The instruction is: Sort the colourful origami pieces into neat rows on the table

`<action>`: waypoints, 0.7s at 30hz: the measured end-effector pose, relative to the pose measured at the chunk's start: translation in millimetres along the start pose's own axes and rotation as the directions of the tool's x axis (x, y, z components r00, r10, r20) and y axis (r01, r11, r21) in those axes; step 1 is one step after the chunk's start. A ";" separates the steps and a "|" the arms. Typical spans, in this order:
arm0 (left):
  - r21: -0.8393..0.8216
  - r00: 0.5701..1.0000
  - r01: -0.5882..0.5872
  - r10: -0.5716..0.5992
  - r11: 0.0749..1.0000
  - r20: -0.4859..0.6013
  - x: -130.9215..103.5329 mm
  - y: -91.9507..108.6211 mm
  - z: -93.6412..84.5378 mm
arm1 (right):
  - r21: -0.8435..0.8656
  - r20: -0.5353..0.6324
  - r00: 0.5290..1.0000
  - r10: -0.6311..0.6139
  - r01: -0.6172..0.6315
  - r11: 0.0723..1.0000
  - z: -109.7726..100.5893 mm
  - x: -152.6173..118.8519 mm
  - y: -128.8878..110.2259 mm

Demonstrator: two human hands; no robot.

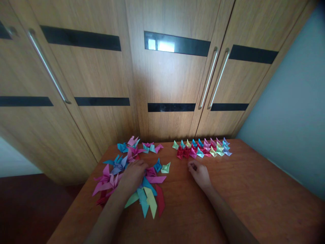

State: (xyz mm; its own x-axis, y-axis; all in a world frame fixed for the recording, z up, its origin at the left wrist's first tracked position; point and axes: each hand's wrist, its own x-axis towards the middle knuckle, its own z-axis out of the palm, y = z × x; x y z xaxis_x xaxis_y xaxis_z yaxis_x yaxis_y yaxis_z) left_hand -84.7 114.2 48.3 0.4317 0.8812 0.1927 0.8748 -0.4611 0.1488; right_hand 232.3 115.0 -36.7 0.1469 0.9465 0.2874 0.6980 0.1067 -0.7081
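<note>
My left hand (134, 172) reaches over a loose spread of folded paper pieces on the left of the table. Its fingers curl down among them, and whatever they hold is hidden. Around it lie a pink folded piece (103, 179), a purple one (118, 166) and long pointed strips, among them a yellow strip (150, 200) and a red strip (159, 200). Just right of the spread stand a blue folded piece (157, 165) and a pale green one (166, 168). My right hand (200, 173) rests closed on the table, with nothing visible in it.
Small pointed paper pieces (200, 152) in many colours stand in close rows at the back right of the brown table (243, 189). Behind it rises a wooden wardrobe (170, 81) with metal handles. A pale wall (291, 112) borders the right side.
</note>
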 end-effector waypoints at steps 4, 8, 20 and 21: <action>-0.110 0.999 -0.020 0.014 0.994 -0.051 -7.8 -4.8 -7.7 | -0.012 0.015 1.000 -0.002 0.002 1.000 -2.0 -0.3 -2.5; -0.204 0.997 0.001 -0.016 0.979 -0.075 -13.5 -6.7 -8.3 | -0.015 0.031 1.000 -0.001 0.002 1.000 -3.4 -1.4 -3.7; -0.575 0.925 -0.022 -0.201 0.818 -0.322 -12.0 6.5 -9.5 | 0.244 0.001 1.000 -0.027 0.026 0.969 -5.5 -8.9 -14.7; -0.608 0.927 -0.030 -0.205 0.793 -0.313 -11.6 13.7 -7.5 | 0.298 0.022 0.999 -0.039 0.031 0.954 -5.2 -12.3 -20.5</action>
State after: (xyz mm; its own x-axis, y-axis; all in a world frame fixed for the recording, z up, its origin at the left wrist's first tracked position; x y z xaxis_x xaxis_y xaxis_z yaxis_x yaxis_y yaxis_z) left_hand -79.4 96.8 55.4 0.1519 0.8791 0.4519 0.5473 -0.4555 0.7021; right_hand 219.8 99.5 -22.4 0.1046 0.9480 0.3007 0.4618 0.2215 -0.8589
